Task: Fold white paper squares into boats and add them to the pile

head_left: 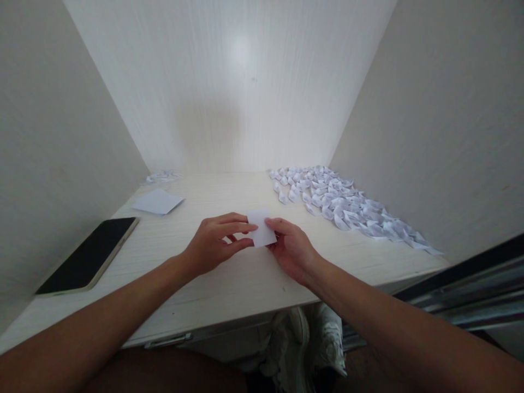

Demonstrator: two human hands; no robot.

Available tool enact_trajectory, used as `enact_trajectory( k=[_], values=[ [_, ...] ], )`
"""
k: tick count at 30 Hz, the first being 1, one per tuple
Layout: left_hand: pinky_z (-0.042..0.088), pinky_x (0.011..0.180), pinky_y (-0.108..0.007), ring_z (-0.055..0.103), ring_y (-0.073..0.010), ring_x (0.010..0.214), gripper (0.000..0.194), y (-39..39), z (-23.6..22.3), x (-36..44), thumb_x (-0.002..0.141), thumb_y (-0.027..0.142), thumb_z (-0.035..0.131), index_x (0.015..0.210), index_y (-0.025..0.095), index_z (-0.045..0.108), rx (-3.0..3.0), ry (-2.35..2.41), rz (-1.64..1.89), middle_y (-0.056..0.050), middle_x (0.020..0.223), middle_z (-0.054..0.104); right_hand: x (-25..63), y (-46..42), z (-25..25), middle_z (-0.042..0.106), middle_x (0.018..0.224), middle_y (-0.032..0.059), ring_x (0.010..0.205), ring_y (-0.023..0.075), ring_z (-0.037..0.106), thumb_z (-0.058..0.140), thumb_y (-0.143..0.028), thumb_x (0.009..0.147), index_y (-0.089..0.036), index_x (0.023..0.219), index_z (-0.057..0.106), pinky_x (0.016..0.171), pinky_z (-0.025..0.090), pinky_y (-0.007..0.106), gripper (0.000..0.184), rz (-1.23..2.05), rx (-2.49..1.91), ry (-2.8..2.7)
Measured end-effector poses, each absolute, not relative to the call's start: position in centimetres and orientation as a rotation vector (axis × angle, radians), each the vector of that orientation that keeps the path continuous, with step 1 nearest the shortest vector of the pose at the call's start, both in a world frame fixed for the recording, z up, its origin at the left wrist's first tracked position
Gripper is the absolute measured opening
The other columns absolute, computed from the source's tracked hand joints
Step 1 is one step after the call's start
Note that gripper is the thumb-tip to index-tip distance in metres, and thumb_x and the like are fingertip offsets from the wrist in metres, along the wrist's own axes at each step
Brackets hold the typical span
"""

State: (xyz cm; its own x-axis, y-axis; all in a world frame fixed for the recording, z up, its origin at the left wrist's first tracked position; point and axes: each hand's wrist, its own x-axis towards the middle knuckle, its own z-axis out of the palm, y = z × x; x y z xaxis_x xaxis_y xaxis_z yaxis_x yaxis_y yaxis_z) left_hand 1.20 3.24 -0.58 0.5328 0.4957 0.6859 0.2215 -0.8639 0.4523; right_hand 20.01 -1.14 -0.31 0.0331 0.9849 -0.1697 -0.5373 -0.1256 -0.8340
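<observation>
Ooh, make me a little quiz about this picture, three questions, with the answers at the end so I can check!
1. True or false: the phone lies flat with its dark screen facing up.

2. What is heaped beside the right wall?
A) Crayons
B) Cups
C) Lots of white paper pieces

3. Fill in the gap: the left hand and the right hand are both touching a small, white piece of ______.

Key:
1. True
2. C
3. paper
</observation>
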Motion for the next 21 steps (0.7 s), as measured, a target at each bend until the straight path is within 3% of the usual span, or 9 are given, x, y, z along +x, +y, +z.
enact_trajectory(
  k=[15,18,21],
  values=[
    [0.057,0.058,-0.017,0.066,-0.0085,0.064,0.015,3.1,-0.1,1.1,0.09,0.027,0.071,0.101,0.021,0.08,2.503,0.541,1.304,-0.005,0.089,0.073,20.0,-2.0,0.3,0.063,0.075,0.0002,0.072,0.0149,0.052,0.081,-0.033,0.066,-0.019,0.069,0.067,0.065,0.038,0.029,0.02,1.467,-0.954,-0.735],
    [0.056,0.059,-0.018,0.066,-0.01,0.067,0.013,3.0,0.2,1.1,0.091,0.026,0.071,0.098,0.021,0.08,2.499,0.545,1.362,-0.004,0.085,0.073,20.4,-2.0,0.3,0.065,0.081,0.0009,0.074,0.0144,0.056,0.077,-0.036,0.072,-0.019,0.081,0.07,0.063,0.041,0.027,0.02,1.457,-0.945,-0.771],
    [0.056,0.059,-0.017,0.067,-0.0093,0.067,0.012,3.0,0.3,1.2,0.09,0.024,0.072,0.098,0.022,0.08,2.44,0.526,1.452,-0.004,0.087,0.075,21.0,-1.9,0.3,0.068,0.086,0.0,0.073,0.0146,0.062,0.073,-0.033,0.076,-0.024,0.107,0.067,0.064,0.046,0.027,0.033,1.363,-0.934,-0.894]
  ],
)
